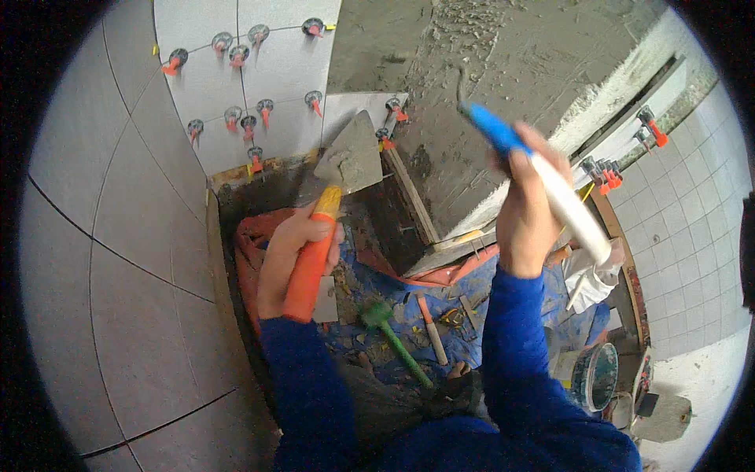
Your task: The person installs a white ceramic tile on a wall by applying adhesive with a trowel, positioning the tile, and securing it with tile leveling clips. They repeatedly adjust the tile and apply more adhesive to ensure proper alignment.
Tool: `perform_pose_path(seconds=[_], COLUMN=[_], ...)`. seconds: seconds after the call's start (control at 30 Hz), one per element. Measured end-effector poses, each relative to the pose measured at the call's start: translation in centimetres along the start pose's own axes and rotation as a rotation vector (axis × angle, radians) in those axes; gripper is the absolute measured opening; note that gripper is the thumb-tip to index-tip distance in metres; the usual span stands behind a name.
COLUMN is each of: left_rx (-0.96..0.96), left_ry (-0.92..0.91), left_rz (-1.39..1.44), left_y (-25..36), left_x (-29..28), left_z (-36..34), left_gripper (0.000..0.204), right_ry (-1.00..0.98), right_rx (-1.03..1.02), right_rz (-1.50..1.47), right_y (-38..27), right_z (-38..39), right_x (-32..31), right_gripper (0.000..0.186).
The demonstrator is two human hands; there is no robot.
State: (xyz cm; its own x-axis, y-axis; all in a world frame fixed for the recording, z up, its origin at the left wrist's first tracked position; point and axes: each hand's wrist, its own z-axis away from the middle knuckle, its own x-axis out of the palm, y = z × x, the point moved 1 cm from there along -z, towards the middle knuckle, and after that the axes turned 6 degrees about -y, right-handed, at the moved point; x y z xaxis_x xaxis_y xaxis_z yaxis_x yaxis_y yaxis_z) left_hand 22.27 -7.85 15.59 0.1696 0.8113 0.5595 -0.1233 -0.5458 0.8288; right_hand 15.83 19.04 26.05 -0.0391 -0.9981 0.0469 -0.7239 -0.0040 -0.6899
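Note:
My left hand [285, 248] is closed around the orange handle of a pointed trowel [352, 153]. Some grey mortar lies on its blade, which is raised in front of a low tile edge. My right hand [523, 216] grips a tool with a blue and white handle [491, 127], held up at a slant before the mortared wall [480, 157]. A thin bent metal shank sticks out from the blue end; any blade beyond it cannot be made out against the grey mortar. Pale wall tiles [283, 71] with red-tabbed levelling clips [238, 55] are at the upper left.
Large grey tiles [134, 236] cover the left wall. Below me, a green mallet [377, 316], a hammer-like tool [431, 330] and a tape measure [452, 317] lie on a blue sheet [354, 279]. A bucket [602, 377] and white bag [590, 275] stand at the right.

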Motion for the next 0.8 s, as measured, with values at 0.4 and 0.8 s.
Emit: perform_pose_path(seconds=[0.4,0.8], left_rx=[-0.035,0.058], left_ry=[-0.373,-0.383], left_rz=[0.287,0.757], left_y=[1.1,0.6], left_x=[1.0,1.5], left_z=[5.1,5.9], left_gripper=[0.063,0.073], right_ry=[0.258,0.187], right_rx=[0.268,0.294], right_rz=[-0.908,-0.905], right_y=[6.0,5.4], right_z=[12.9,15.8], right_x=[-6.9,-12.3], right_gripper=[0.026,0.033])
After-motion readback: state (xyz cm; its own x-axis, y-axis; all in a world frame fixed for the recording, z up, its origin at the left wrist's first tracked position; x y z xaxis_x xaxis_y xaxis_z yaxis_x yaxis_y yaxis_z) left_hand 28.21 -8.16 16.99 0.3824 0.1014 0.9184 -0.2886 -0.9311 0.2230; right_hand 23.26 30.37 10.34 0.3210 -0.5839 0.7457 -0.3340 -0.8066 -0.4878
